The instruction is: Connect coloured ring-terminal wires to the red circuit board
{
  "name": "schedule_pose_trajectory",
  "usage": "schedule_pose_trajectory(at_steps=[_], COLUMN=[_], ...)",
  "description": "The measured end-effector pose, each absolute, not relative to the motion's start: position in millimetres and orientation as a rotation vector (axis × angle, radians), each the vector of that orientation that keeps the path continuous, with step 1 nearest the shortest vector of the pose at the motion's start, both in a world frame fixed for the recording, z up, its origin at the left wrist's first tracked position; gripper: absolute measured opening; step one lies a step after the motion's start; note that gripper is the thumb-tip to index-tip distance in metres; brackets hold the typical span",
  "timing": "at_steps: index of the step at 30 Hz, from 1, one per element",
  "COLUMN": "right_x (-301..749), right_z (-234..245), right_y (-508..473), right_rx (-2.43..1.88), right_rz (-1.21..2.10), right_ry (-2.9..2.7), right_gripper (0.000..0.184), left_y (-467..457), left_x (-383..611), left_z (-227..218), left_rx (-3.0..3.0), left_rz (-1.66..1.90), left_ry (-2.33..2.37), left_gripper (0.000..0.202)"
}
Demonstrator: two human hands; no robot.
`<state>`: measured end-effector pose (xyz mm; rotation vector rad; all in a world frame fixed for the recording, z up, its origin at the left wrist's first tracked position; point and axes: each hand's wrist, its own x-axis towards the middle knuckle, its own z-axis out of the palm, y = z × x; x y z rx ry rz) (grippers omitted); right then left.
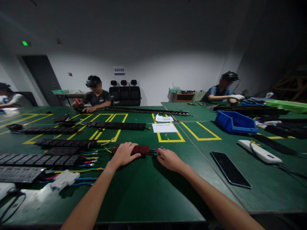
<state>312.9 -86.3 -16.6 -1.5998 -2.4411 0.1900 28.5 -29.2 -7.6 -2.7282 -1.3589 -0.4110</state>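
Note:
A dark red power strip (141,149) lies on the green table in front of me, with coloured wires at both ends. My left hand (125,154) lies over its left half, fingers across the top and thumb along the near side. At its right end, my right hand (170,159) is closed with fingertips pinched on the wires (155,151), which end in metal lugs. The exact wire between the fingers is partly hidden. Several black power strips (57,159) with wires lie in rows to the left of my left hand.
A phone (230,169), a white power bank (260,151) with a cable and a blue bin (236,123) are on the right. White papers (165,127) lie ahead. A white connector piece (64,179) sits at the near left. Co-workers sit across the table and at far left.

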Motion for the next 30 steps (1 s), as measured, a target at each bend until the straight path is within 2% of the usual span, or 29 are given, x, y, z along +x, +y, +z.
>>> schedule_pose_trajectory(at_steps=[30], right_x=[311.3], right_z=[-21.2], right_y=[-82.3], right_rx=[-1.616], right_rz=[0.151], right_ry=[-2.433], right_gripper=[0.017], left_y=[-26.2], left_x=[28.2], left_z=[-6.3], left_rx=[-2.749], left_rz=[-0.398], left_ry=[-1.388], left_gripper=[0.066])
